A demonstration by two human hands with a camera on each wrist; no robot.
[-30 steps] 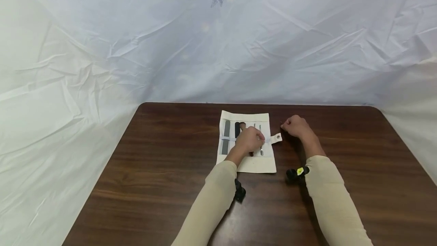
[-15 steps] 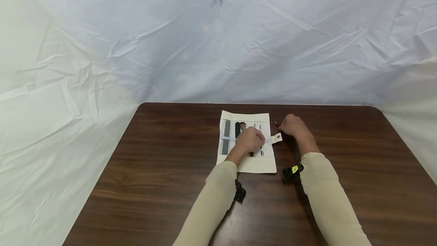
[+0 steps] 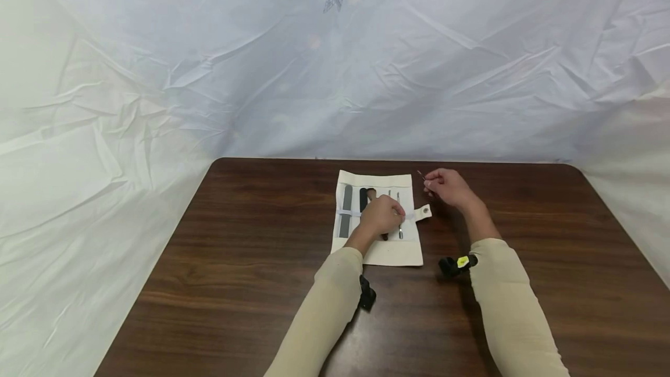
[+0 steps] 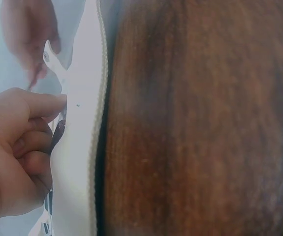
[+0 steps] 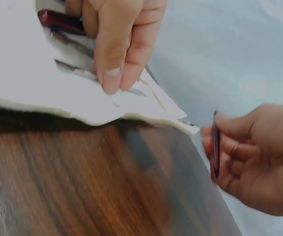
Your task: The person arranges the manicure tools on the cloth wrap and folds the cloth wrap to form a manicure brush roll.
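A cream fabric tool pouch (image 3: 395, 255) lies unfolded on the table. Across its middle runs a white elastic band (image 3: 410, 215), which my left hand (image 3: 382, 214) pinches between thumb and forefinger. Under the band lie a grey flat file (image 3: 345, 214), a black tool (image 3: 363, 199) and slim metal tools (image 5: 75, 69). A dark red handle (image 5: 62, 22) shows beside the left hand in the right wrist view. To the right of the pouch, my right hand (image 3: 447, 186) holds a slim dark red tool (image 5: 216, 147) between thumb and fingers, raised above the table; its exact kind is unclear.
The brown wooden table (image 3: 235, 260) extends around the pouch. A snap tab (image 3: 423, 212) sticks out from the pouch's right side. White sheeting (image 3: 314, 86) hangs behind the table, with printed writing upside down.
My right hand first moved left, then up and slightly right, turning so that the dark red tool's tip shows above the fingers. The left hand has stayed on the pouch.
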